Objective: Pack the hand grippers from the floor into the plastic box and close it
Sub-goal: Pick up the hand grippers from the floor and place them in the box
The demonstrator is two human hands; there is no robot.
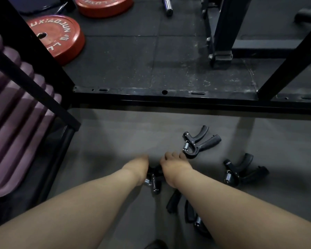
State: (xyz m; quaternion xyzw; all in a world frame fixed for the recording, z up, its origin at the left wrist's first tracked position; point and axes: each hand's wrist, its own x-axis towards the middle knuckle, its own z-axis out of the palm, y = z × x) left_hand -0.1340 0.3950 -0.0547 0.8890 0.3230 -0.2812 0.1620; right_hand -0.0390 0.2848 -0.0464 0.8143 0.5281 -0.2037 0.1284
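**Both hands down on one hand gripper, three more lying on the floor**

The grey floor (115,137) fills the lower half of your view. Beyond it lie black rubber tiles (133,56). A black rack frame (169,97) crosses the view between the two, and its slanted posts rise at the left and right. A stack of purple ribbed pads (16,108) sits at your left, partly behind the left post. On the tiles beyond are a red weight plate (56,38) lying flat and a second red plate (104,4) at the top edge. A steel barbell end (167,7) lies just right of that second plate.

Your bare forearms reach forward and down to the middle of the grey floor.

- **Left hand:** Your left hand (139,167) bends at the wrist, with its fingers folded out of sight. You cannot tell whether its grip is spread or pressed together.
- **Right hand:** Your right hand (175,168) shows bent knuckles. It is too blurred to tell whether its grip pinches anything.
- **Middle hand gripper:** The middle hand gripper (153,182) sits between your wrists, touching both hands. Its spring (147,181) lies against your left wrist.
- **Far hand gripper:** The far hand gripper (196,142) lies on the floor just beyond your right fingers, handles splayed to the right.
- **Outer hand gripper:** The outer hand gripper (237,170) lies well off to the right.
- **Nearest hand gripper:** The nearest hand gripper (173,202) is partly hidden under your right forearm.
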